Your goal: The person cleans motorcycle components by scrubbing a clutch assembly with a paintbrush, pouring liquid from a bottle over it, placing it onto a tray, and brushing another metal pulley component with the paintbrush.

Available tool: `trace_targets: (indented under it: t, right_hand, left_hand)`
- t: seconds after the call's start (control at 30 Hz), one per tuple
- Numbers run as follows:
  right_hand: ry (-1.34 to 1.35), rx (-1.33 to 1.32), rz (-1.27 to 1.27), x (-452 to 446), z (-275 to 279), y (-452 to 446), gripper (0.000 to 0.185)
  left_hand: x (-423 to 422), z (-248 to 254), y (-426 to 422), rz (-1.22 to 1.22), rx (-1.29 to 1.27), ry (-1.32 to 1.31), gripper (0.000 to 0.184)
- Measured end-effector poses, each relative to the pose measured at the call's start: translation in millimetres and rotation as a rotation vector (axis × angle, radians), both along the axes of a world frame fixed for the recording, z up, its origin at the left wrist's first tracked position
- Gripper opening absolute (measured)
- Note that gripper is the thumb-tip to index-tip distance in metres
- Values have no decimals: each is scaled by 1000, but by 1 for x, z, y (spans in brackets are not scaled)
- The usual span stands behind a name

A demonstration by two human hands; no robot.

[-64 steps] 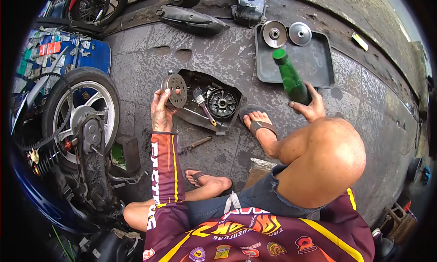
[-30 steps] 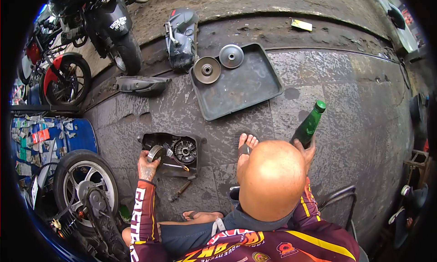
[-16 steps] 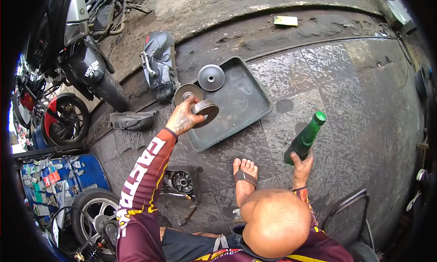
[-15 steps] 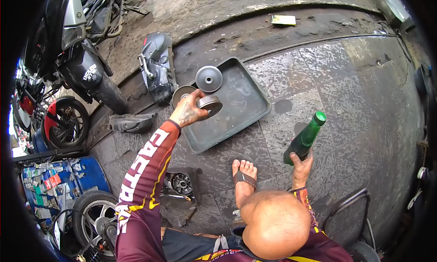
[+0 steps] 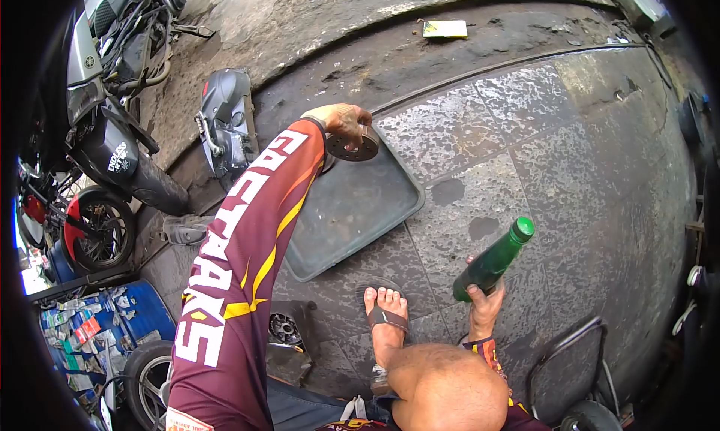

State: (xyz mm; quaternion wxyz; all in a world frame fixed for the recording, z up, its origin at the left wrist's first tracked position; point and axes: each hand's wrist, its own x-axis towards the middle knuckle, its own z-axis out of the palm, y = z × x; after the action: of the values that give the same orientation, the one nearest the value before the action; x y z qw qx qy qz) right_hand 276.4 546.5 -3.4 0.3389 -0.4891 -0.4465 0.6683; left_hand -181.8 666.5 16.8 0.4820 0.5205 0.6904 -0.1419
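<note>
My left hand [image 5: 343,121] reaches over the far left part of a grey-black tray [image 5: 375,214]. Its fingers are closed on the rim of a round metal clutch drum [image 5: 354,148], tilted so that small holes show in its face. The hand and sleeve hide most of what lies at that end of the tray. My right hand [image 5: 484,300] is wrapped around the lower part of a green bottle [image 5: 495,258]. The bottle leans up and to the right, its capped end away from me, held above the tiled floor.
A grey motorcycle cover [image 5: 227,120] lies beyond the tray. Motorcycles [image 5: 120,154] stand at the left, near a blue drum [image 5: 142,311] and a wheel [image 5: 146,378]. A metal part [image 5: 285,328] lies by my sandalled foot [image 5: 388,322]. A metal-framed stool [image 5: 566,356] is at the lower right.
My left hand has carried the clutch drum farther out, toward the tray's far end, and tilted it. My right hand and the bottle have dropped a little lower in view. The camera view has shifted.
</note>
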Motion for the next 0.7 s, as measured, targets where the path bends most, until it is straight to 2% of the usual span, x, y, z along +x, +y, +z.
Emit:
trace_targets:
  t: [0.13,0.27,0.3,0.33,0.4,0.7]
  right_hand:
    - [27,-2,-37,-7,4,-1,79]
    - [36,-4,-36,-8,1,-3,79]
    - [35,-8,-35,-9,1,-4,79]
    - [32,-29,-40,-9,1,-5,78]
    - [31,-51,-42,-12,0,-7,78]
    - [34,-98,-61,-12,-5,-6,79]
  left_hand:
    - [-12,-18,3,100,2,-109,61]
    - [-34,-27,4,163,60,-146,49]
    - [-39,-28,5,170,48,-105,48]
    - [-43,-30,5,98,179,-84,51]
    - [-42,-30,9,107,157,-2,53]
    - [-54,-28,3,169,229,-31,49]
